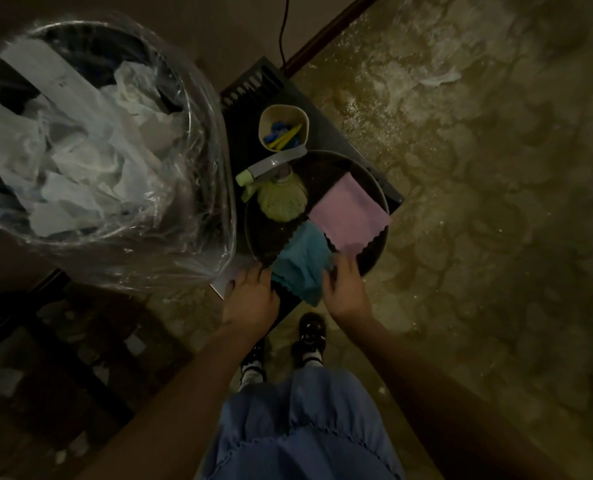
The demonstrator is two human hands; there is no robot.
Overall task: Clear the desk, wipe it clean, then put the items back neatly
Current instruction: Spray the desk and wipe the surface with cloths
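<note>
Touching the blue cloth (300,268), both hands' fingers (336,268) curl loosely.

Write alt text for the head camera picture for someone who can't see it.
Both hands, left and right, reach down to a blue cloth draped over a dark round tray's rim, beside a pink cloth and green spray bottle; a lined bin stands alongside.

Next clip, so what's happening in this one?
A person stands over a dark round tray set low by a lined waste bin. Both hands reach for the blue cloth hanging over its near rim: left hand beside it, right hand on its edge. A pink cloth and green spray bottle sit in the tray.
</note>
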